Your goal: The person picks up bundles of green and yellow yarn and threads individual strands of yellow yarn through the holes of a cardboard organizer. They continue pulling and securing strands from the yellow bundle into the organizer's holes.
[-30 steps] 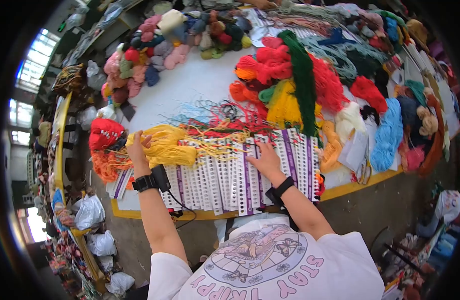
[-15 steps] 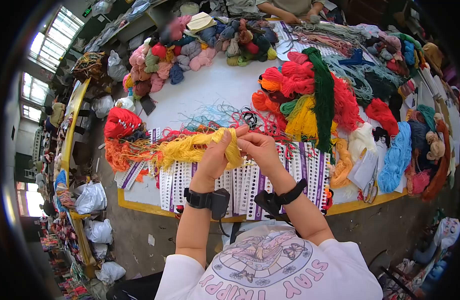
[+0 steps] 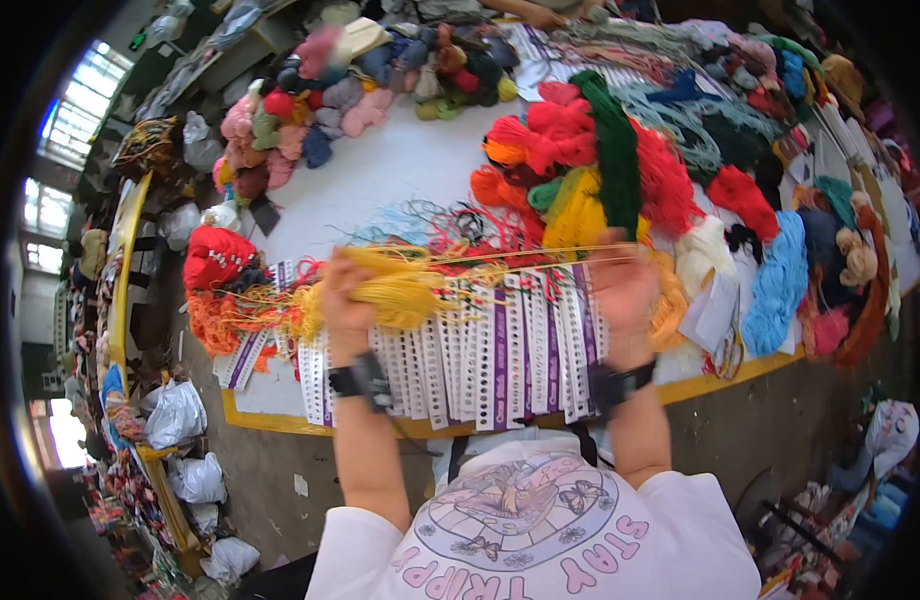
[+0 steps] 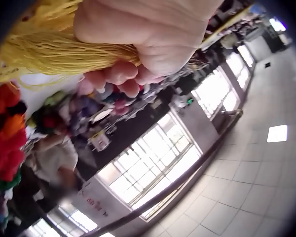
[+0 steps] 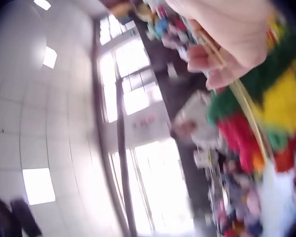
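A yellow yarn hank [image 3: 395,290] is gripped by the left hand [image 3: 348,300]; in the left wrist view the fingers of that hand [image 4: 143,44] curl round the yellow strands [image 4: 64,54]. Thin yellow strands [image 3: 540,253] stretch from the hank across to the right hand [image 3: 622,295], blurred in the head view. In the right wrist view the right hand [image 5: 232,39] has its fingers curled round a few of these strands [image 5: 251,116]. Below the strands lie white punched cards [image 3: 465,370], several with purple bands, with short threads tied along their upper ends.
Red yarn [image 3: 218,258] and orange yarn [image 3: 218,322] lie at the table's left. Red, yellow and dark green hanks [image 3: 610,150] are heaped right of centre, a light blue hank [image 3: 778,270] farther right. More hanks [image 3: 350,95] line the back, where another person's hand [image 3: 542,17] shows.
The hands were together at the hank half a second ago. Now the right hand has moved right with strands drawn out, while the left has moved left with the hank.
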Demonstrator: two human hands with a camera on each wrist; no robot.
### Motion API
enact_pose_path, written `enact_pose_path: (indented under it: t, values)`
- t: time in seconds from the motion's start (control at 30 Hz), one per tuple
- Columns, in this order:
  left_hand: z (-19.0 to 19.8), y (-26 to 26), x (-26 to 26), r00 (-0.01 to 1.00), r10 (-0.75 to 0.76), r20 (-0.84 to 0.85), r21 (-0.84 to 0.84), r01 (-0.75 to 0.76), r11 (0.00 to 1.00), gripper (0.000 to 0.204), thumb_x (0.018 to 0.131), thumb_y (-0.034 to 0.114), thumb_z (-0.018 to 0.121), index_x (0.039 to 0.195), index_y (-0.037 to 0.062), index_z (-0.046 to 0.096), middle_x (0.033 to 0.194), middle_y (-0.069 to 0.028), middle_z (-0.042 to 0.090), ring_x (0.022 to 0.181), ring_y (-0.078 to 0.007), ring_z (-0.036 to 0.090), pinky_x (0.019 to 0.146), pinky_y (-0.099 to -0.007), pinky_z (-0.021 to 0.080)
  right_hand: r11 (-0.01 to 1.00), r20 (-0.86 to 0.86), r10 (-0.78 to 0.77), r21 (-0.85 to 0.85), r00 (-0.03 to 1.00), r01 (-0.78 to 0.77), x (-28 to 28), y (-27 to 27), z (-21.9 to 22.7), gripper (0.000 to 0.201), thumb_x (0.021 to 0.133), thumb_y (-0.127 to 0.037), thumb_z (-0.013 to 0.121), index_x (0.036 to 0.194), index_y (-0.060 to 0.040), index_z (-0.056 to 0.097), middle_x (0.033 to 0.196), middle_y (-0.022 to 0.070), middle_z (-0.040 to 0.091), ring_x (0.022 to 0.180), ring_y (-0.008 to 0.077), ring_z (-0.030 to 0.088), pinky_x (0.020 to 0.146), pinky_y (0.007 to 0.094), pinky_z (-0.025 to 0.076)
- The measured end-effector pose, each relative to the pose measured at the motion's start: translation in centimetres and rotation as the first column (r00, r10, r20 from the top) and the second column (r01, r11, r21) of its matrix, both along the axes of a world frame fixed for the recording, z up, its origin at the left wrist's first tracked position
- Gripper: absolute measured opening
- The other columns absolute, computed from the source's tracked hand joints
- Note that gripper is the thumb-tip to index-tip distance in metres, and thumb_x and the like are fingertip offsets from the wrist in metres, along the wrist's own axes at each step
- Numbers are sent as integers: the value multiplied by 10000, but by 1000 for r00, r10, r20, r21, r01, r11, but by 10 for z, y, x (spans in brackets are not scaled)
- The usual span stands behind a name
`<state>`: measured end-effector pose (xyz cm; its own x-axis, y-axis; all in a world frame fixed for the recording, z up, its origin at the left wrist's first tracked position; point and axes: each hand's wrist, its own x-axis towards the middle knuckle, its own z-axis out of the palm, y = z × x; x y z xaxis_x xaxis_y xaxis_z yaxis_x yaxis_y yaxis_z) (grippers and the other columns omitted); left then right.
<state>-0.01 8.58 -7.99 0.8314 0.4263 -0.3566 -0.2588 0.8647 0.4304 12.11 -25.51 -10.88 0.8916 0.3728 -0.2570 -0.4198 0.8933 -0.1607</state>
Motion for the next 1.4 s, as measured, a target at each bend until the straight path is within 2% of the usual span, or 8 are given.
enact_pose_path:
  t: [0.07, 0.13, 0.2, 0.4, 0.63, 0.8, 1.13, 1.4]
  values:
    - [-3, 50, -31, 984, 37, 173, 134, -60, 989, 121, 879, 194, 495, 897, 86, 547, 616, 42, 436, 475, -51, 392, 535, -231, 415, 837, 437, -321, -284, 840, 468, 9, -118, -29, 174, 814, -158, 430, 827, -20, 536, 811, 97, 564, 754, 201, 550, 736, 334, 463]
    - [2, 40, -32, 990, 27, 140, 218, -58, 974, 142, 891, 214, 475, 896, 91, 547, 636, 41, 446, 494, -61, 400, 542, -224, 402, -52, 582, -358, -793, 730, 607, 6, -222, -45, 115, 802, -101, 396, 731, -72, 480, 654, 20, 476, 596, 155, 489, 698, 331, 472]
    - [-18, 4, -19, 994, -108, 21, 280, 98, 955, 153, 892, 228, 474, 897, 94, 547, 661, 39, 462, 515, -69, 415, 545, -224, 393, 159, 451, -682, -677, 575, 719, 8, -229, -24, 126, 800, -89, 390, 678, -112, 409, 608, -15, 393, 547, 124, 427, 655, 314, 483]
    - [-75, -173, 36, 699, -510, -502, 389, 709, 589, 152, 798, 149, 617, 893, 34, 592, 640, 38, 513, 481, -32, 435, 412, -168, 324, 639, 195, 485, -744, 852, -194, -39, 1, -63, 193, 838, -184, 524, 998, -79, 515, 770, -28, 480, 645, 44, 477, 445, 211, 461]
    - [-111, -181, 36, 699, -294, -652, 425, 659, 621, 108, 762, 136, 627, 760, 37, 582, 566, 17, 510, 426, -64, 438, 377, -200, 316, 238, 150, 670, -971, 727, -18, -47, 25, -76, 170, 852, -184, 516, 966, -59, 539, 693, 9, 591, 512, 75, 517, 424, 218, 427]
    - [-152, -185, 37, 675, 147, -724, 689, 718, 98, 126, 730, 138, 633, 751, 25, 584, 558, 13, 513, 419, -78, 454, 355, -236, 333, 97, 192, 561, -981, 805, 166, -43, 34, -112, 162, 836, -178, 541, 851, -18, 563, 640, 41, 594, 461, 78, 494, 419, 231, 390]
    - [-117, -173, 33, 687, -274, -673, 368, 632, 682, 71, 807, 107, 569, 775, 61, 525, 569, 1, 488, 394, -76, 410, 343, -236, 338, 28, 298, 458, -946, 838, 322, -49, 42, -108, 135, 754, -131, 605, 787, -1, 596, 682, 107, 583, 586, 204, 573, 543, 288, 440]
    - [-132, -171, 45, 683, -359, -636, 425, 698, 576, 113, 826, 150, 571, 764, 63, 533, 607, -5, 517, 409, -71, 423, 361, -230, 348, 128, 391, 578, -910, 716, 394, -36, 31, -105, 120, 750, -107, 629, 821, -11, 631, 743, 64, 592, 646, 131, 566, 572, 245, 437]
